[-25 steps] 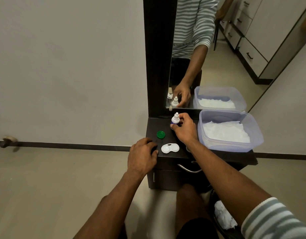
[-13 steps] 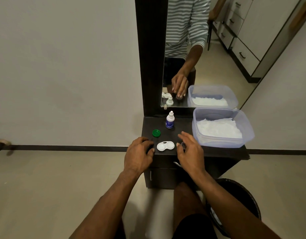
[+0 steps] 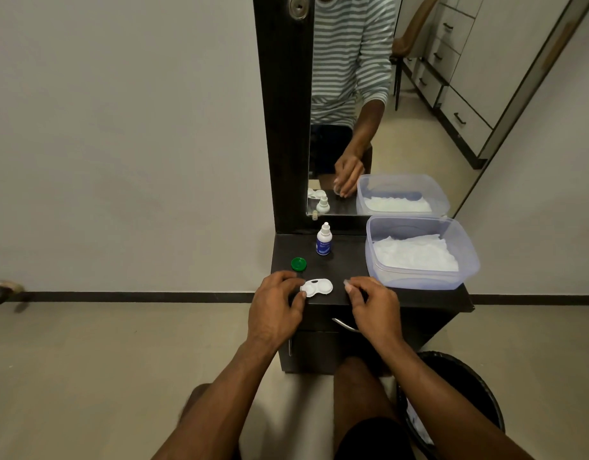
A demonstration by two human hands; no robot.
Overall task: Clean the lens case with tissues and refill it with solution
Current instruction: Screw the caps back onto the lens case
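Observation:
The white lens case [image 3: 317,287] lies open on the dark cabinet top [image 3: 346,260], near its front edge. My left hand [image 3: 275,307] holds the case's left end between its thumb and curled fingers. Just right of the case, my right hand [image 3: 374,305] has its fingertips pinched on a small pale cap [image 3: 347,284], mostly hidden. A green cap [image 3: 298,263] lies behind my left hand. The white and blue solution bottle [image 3: 323,241] stands capped farther back. White tissues [image 3: 416,254] fill a clear plastic tub [image 3: 419,282] at the right.
A mirror [image 3: 369,111] in a dark frame rises behind the cabinet and reflects the tub, bottle and my hand. A black bin [image 3: 479,393] holding crumpled tissue stands on the floor at lower right. A drawer handle [image 3: 344,325] sits below the front edge.
My right hand let go of the solution bottle, came back to the front edge beside the case, and now pinches a small cap. The left hand stayed at the case.

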